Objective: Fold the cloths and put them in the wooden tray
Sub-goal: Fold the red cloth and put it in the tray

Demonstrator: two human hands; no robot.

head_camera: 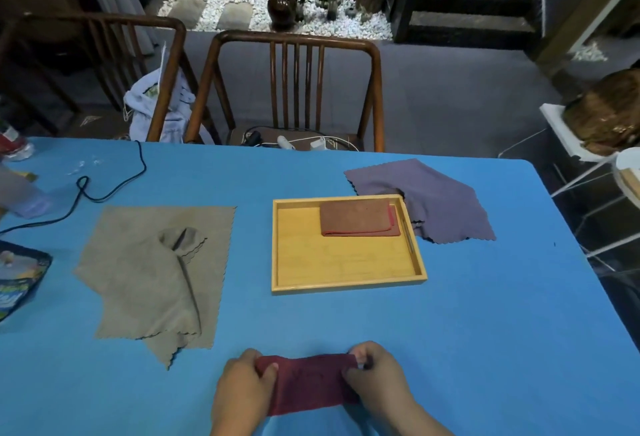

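A dark red cloth (pixel 310 382), folded into a small rectangle, lies near the table's front edge. My left hand (pixel 242 390) pinches its left end and my right hand (pixel 377 383) pinches its right end. The wooden tray (pixel 346 283) sits in the middle of the blue table, with a folded reddish-brown cloth (pixel 358 217) in its far right corner. A tan cloth (pixel 152 273) lies rumpled and unfolded on the left. A purple cloth (pixel 436 198) lies spread out behind the tray's right side, its edge touching the tray.
A black cable (pixel 104 193) snakes over the table's far left. A patterned pouch (pixel 20 280) and plastic bottles (pixel 14 148) sit at the left edge. Two wooden chairs (pixel 294 89) stand behind the table. A white rack (pixel 588 176) stands to the right.
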